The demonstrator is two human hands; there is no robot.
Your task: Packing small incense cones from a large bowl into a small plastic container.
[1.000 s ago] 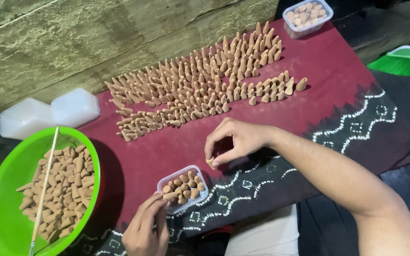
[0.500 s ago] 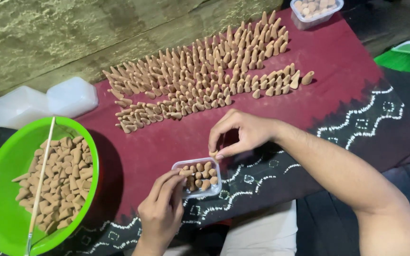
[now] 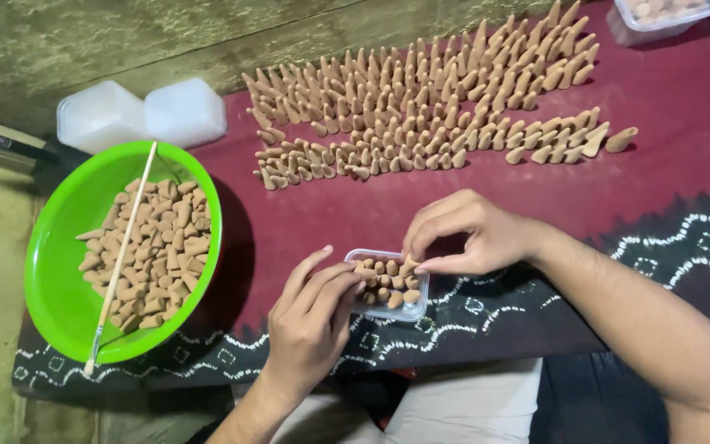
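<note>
1. Dark red patterned cloth [image 3: 684, 107] covers the counter, with a rough wall behind it.
2. At far left, a green bowl [image 3: 59, 271] holds tan cones, and a thin stick [image 3: 121, 255] leans across it.
3. Behind the bowl sit two white lids [image 3: 141, 113].
4. My left hand [image 3: 310, 325] steadies a small clear tub [image 3: 388, 284] of cones, fingers resting on its left rim.
5. My right hand [image 3: 474, 234] pinches one cone [image 3: 408, 265] at the tub's right edge, fingers narrow.
6. Rows of upright cones [image 3: 421, 107] stand beyond.
7. Another clear tub [image 3: 663, 16] sits at top right.
</note>
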